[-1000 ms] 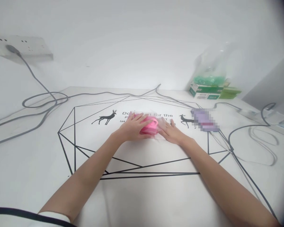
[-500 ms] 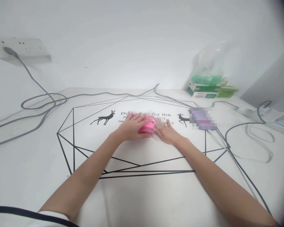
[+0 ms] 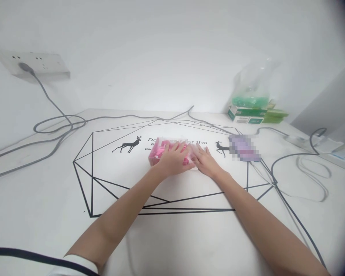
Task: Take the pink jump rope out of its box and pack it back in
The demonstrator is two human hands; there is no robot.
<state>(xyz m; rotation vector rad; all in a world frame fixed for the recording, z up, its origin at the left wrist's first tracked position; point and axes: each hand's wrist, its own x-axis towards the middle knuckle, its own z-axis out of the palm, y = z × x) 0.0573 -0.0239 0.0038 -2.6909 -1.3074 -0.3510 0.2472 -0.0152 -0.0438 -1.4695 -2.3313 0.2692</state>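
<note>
A clear plastic pack [image 3: 153, 157] with bright pink contents lies on the white table, near the middle of the printed lettering. What the pink contents are, I cannot make out. Across the top and right part of the pack lies my left hand [image 3: 174, 160], fingers spread and stretched forward. My right hand [image 3: 206, 161] rests flat at the pack's right end, its fingers on loose, see-through film beside my left fingertips. Part of the pack is hidden beneath my left hand.
A purple, blurred-out object [image 3: 243, 147] lies to the right, with cables near it. Green-and-white boxes [image 3: 248, 113] stand at the back right under a clear bag with green contents [image 3: 250, 100]. A grey cable [image 3: 53, 100] loops from the wall socket [image 3: 53, 63] across the table.
My left hand has slid right over the pack, so its left end now shows. My right hand has shifted slightly, its fingers now closer to my left fingertips. The view has tilted a little.
</note>
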